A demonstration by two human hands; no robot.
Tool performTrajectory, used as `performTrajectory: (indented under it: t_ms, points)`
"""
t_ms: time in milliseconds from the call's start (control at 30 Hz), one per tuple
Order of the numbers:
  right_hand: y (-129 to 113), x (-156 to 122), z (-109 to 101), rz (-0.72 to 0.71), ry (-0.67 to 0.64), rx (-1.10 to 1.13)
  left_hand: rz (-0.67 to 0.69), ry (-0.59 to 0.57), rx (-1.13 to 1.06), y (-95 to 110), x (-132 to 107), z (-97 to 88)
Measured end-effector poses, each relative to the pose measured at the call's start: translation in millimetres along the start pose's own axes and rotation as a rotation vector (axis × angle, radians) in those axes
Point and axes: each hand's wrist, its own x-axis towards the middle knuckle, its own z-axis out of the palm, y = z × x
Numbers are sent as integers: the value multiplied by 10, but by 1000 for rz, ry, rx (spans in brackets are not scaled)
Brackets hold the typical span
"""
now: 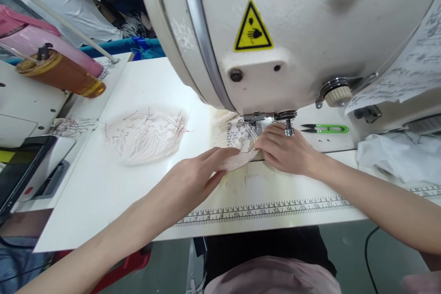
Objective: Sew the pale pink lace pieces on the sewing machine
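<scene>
Under the sewing machine [296,32] we find one lace piece [239,140], its near edge pinched by the left hand [198,170], presumably to keep it taut. The right hand [289,149] bears on it with bent fingers, apparently to steady it; whether it pinches, we cannot tell. Left of the sewing machine we count one loose lace bundle [144,138]; beneath its arm, one pair of green snips [330,128], likely kept within reach.

We see white tabletop [82,206] across middle of frame, brightly lit; below, grey-green floor [347,252] at bottom centre and lower right.
</scene>
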Motion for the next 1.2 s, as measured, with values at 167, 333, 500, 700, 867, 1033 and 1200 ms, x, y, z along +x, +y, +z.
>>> performTrajectory:
  t_ms: [167, 333, 500, 700, 867, 1033, 1200]
  points:
    - [-16, -9, -40, 35, -31, 105, 102, 253, 22, 42, 63, 50]
    - [8, 10, -44, -24, 38, 17, 176, 257, -20, 96, 100, 0]
    - [79, 12, -86, -124, 7, 117, 281, 158, 136, 54, 215, 113]
    - [86, 0, -97, -147, 33, 147, 534, 370, 358, -32, 411, 352]
    - [33, 50, -87, -76, -37, 113, 568, 497, 368, -30, 376, 417]
    - [42, 71, -85, -154, -63, 145, 531, 512, 453, -39, 332, 415]
    - [62, 37, -69, -149, -34, 229, 554, 526, 464, -94, 339, 449]
